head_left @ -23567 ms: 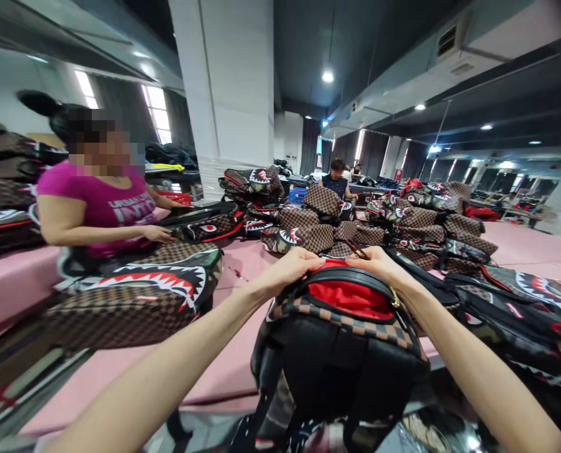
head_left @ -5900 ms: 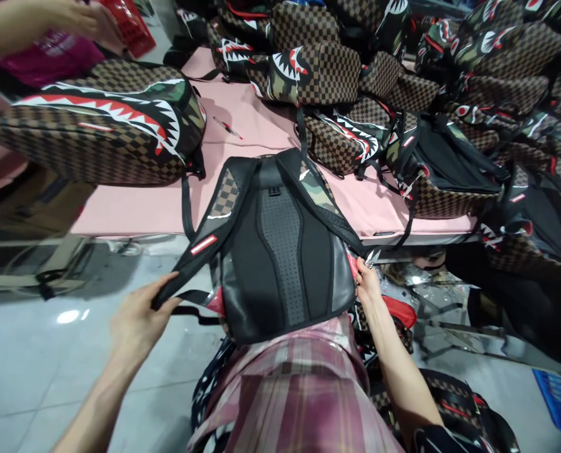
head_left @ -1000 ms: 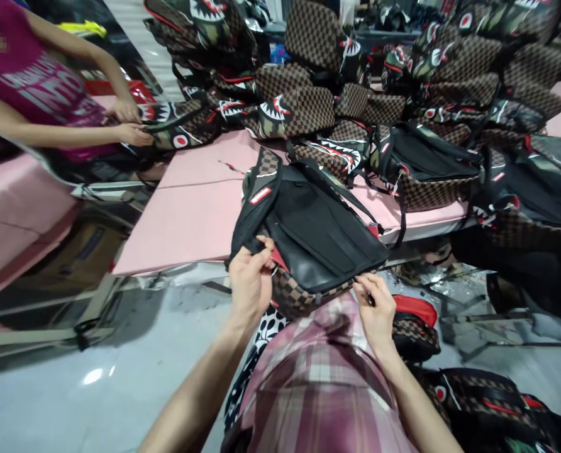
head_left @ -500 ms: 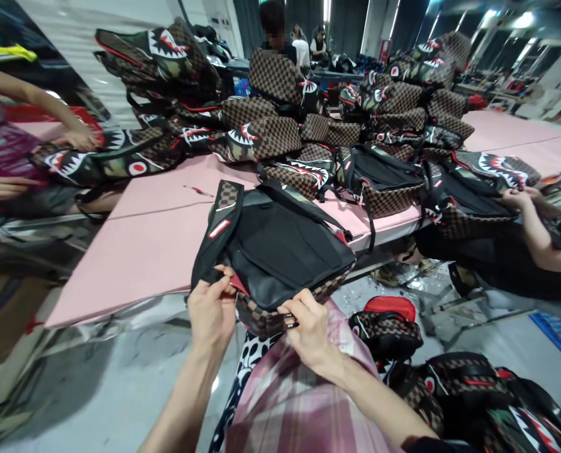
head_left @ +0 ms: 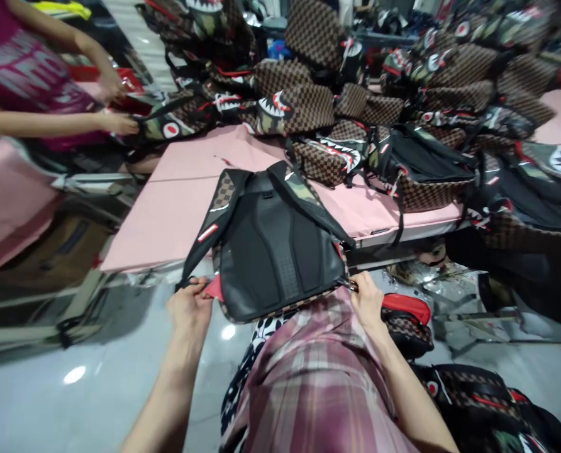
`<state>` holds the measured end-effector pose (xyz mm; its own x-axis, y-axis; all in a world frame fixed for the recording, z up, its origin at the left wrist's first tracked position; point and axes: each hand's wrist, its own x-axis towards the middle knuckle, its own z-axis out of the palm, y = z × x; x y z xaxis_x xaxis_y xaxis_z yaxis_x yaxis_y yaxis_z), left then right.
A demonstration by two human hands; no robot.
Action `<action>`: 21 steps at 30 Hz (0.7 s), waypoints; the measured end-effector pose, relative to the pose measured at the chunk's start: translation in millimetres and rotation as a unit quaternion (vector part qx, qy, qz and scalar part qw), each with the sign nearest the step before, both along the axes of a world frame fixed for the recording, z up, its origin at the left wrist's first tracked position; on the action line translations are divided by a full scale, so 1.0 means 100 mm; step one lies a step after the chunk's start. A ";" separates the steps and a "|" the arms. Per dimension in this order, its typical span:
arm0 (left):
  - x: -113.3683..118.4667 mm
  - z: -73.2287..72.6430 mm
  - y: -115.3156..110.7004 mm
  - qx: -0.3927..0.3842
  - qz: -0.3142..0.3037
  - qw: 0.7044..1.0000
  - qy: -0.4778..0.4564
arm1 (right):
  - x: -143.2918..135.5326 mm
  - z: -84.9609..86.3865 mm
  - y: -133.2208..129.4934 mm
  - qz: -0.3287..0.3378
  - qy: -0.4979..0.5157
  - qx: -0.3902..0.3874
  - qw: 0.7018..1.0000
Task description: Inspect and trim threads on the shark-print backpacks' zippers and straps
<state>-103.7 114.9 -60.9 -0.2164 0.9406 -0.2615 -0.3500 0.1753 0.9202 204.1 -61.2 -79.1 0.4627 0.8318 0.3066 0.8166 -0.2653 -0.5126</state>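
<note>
The backpack (head_left: 280, 251) lies back panel up, its top on the near edge of the pink table (head_left: 167, 214) and its bottom overhanging the person's lap. The left hand (head_left: 188, 308) is extended forward from a straight forearm, fingers closed on the lower end of the left shoulder strap (head_left: 209, 229) at the pack's bottom corner. The right hand (head_left: 366, 301) is at the opposite bottom corner, fingers pinched on the edge there. A heap of checkered shark-mouth backpacks (head_left: 309, 107) covers the far tabletop. At far left, a co-worker's hands (head_left: 117, 123) touch another pack.
</note>
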 end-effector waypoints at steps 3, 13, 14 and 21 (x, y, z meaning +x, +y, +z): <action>-0.09 -0.11 -0.02 -0.061 0.018 0.997 0.040 | 0.06 -0.17 -0.02 0.019 0.148 -0.014 0.989; 0.06 0.20 -0.44 -0.104 -0.092 0.975 0.175 | 0.22 -0.44 0.45 -0.034 0.346 -0.014 0.938; 0.20 0.19 -0.38 -0.110 -0.075 0.985 0.114 | 0.20 -0.46 0.52 -0.034 0.340 -0.022 0.940; 0.47 0.16 0.00 -0.169 -0.061 0.979 -0.101 | 0.15 -0.60 0.64 -0.056 0.375 -0.022 0.925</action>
<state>-56.8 114.8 -45.1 -0.0192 0.8088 -0.5878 -0.4761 0.5096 0.7167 218.8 2.4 -139.2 0.6150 0.7703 -0.1686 0.2027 -0.3611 -0.9102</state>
